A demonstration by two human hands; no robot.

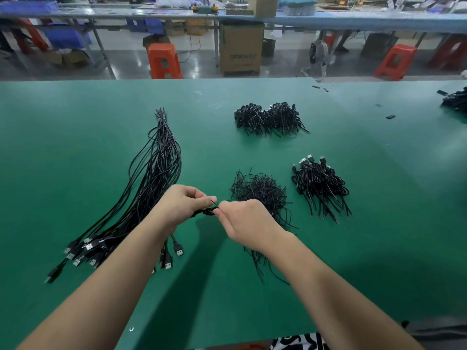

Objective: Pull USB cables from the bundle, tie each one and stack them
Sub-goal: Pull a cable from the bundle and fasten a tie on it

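A long bundle of black USB cables (154, 178) lies on the green table (75, 147), bound at its far end by a white tie, plugs fanned out near me. My left hand (182, 205) grips a coiled black cable (206, 212) just above the table. My right hand (242, 223) pinches a thin black twist tie at the coil. A loose heap of black ties (260, 193) sits right behind my right hand. A stack of tied cables (319, 185) lies to the right of the heap.
Two more heaps of tied cables (270, 118) lie farther back at the centre. Another dark pile (456, 99) sits at the table's right edge, with small black scraps (390, 116) near it. Beyond the table stand orange stools (164, 60) and a cardboard box (240, 49).
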